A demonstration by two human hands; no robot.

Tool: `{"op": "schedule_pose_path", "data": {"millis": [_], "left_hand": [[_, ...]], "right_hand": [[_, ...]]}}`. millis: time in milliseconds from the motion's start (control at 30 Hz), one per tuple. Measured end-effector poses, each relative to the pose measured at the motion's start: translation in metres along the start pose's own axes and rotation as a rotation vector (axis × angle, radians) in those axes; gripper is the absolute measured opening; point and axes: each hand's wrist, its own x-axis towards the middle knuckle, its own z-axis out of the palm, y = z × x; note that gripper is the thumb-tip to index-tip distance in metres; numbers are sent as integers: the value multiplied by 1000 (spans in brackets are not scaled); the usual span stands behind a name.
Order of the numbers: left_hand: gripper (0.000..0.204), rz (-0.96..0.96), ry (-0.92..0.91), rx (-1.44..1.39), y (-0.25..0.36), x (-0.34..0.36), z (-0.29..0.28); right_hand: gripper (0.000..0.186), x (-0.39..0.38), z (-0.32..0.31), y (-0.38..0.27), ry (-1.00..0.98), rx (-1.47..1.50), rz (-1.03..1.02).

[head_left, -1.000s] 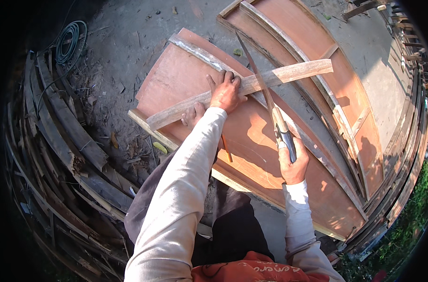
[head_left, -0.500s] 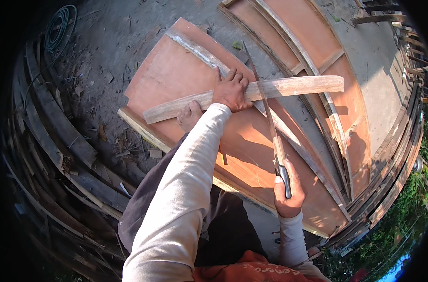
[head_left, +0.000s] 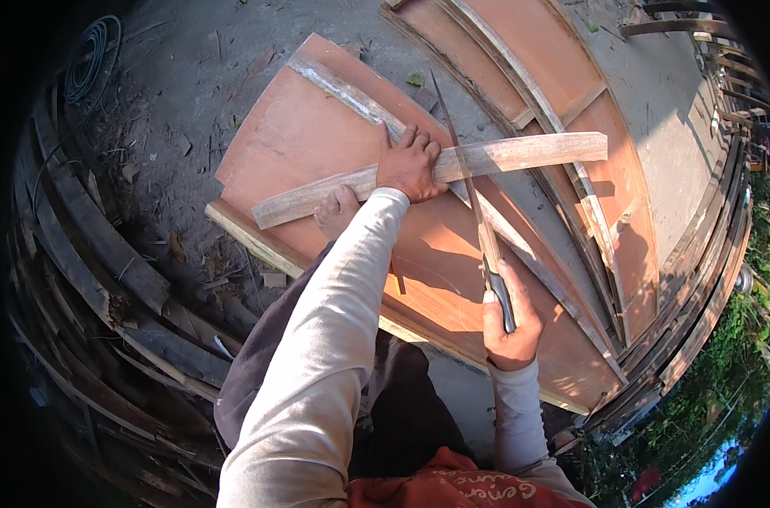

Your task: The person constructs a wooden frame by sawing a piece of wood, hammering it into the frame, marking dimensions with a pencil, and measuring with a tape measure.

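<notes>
My left hand (head_left: 409,165) grips a pale wooden batten (head_left: 546,148), holding it down across a pink plywood panel (head_left: 275,127) and its raised strip (head_left: 326,85). My right hand (head_left: 512,326) is closed round the handle of a handsaw (head_left: 490,262), whose long blade crosses the batten just right of my left hand. My bare foot (head_left: 338,207) lies against the batten's near side. An orange pencil-like stick (head_left: 398,275) shows on the panel, partly hidden by my left sleeve.
A second framed plywood panel (head_left: 571,51) lies behind on the concrete ground (head_left: 173,76). Weathered planks (head_left: 97,237) are piled at left, with more boards (head_left: 690,271) at right. A coiled green hose (head_left: 89,59) lies at upper left. Plants (head_left: 732,356) edge the lower right.
Since a second ago my right hand and saw have shifted toward me, with the blade still across the batten. My left hand stays on the batten. The view has shifted slightly.
</notes>
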Motion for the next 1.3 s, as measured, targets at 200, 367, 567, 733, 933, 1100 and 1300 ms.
{"op": "schedule_pose_path", "data": {"millis": [200,367,567,733,933,1100,1300], "left_hand": [[68,18,-18,-20,-6,-3,-6],[72,13,3,-24,-9,-8,15],[73,8,29,3,-12,-12,12],[74,-1,-24,20,0,-13,-5],[71,18,38,-17,-9,-25,16],[77,23,-31,33,-13,-26,8],[75,33,-35,12,-3,-26,11]], "right_hand": [[45,-140,-69,-52,-130,-284,124],[44,7,38,17,9,-33,-55],[41,-142,-42,-18,-58,-239,24],[40,-105,-19,-10,23,-127,11],[40,-31,24,-3,2,-104,-4],[39,-165,-46,-47,-54,-224,100],[40,15,33,10,-50,-22,40]]}}
